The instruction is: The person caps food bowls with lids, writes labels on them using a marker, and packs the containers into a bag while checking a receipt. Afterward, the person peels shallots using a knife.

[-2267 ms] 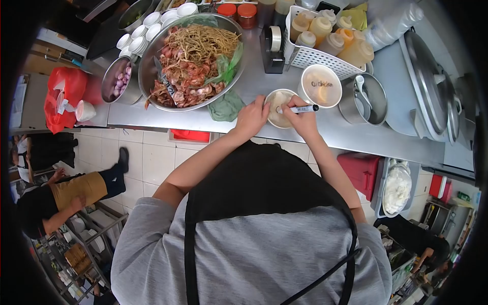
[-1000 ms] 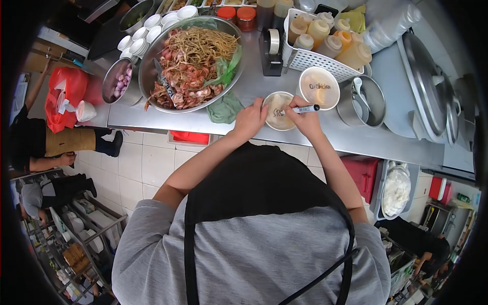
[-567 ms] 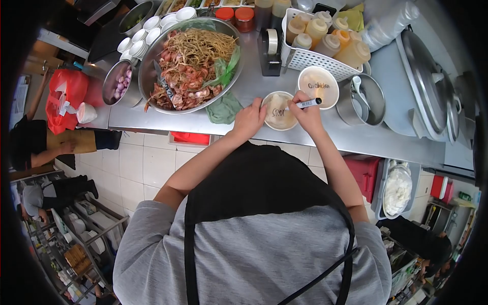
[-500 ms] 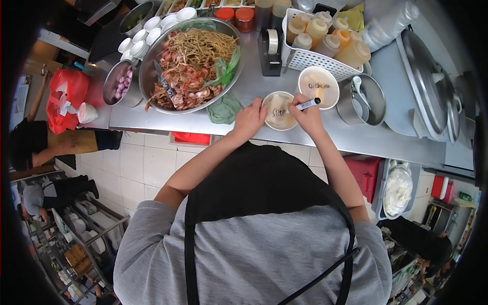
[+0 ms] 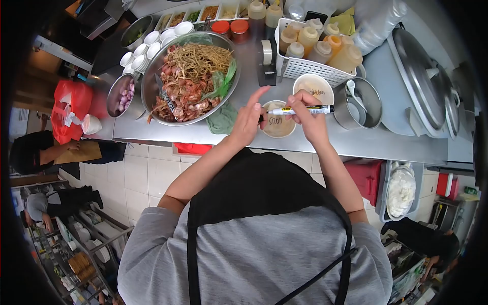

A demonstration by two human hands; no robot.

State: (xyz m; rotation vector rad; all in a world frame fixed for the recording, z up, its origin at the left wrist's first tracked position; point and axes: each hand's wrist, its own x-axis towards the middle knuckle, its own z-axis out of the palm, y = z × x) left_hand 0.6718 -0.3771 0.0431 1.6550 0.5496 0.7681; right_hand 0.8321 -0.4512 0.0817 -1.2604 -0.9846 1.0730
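Note:
My right hand (image 5: 311, 121) pinches a white marker (image 5: 305, 110) with a black end, held sideways above a round lidded tub (image 5: 279, 129). Handwriting, partly covered, shows on that tub's lid. On the left, my left hand (image 5: 246, 122) holds the small black marker cap (image 5: 262, 120) between thumb and fingers, its index finger stretched out. Just behind the right hand stands a second round tub (image 5: 319, 85), whose lid reads something ending in "chicken".
A large steel bowl (image 5: 147, 99) holds dried shallots and stalks; a green cloth (image 5: 222, 120) lies beside it. A tape dispenser (image 5: 267, 66), a white basket (image 5: 310, 70) of squeeze bottles and a steel pot (image 5: 373, 117) with a ladle surround the tubs. Other people stand left and right.
My right hand has lifted the marker off the near tub's lid and turned it sideways. My left hand has let go of the tub's edge and now holds the cap near the marker's tip.

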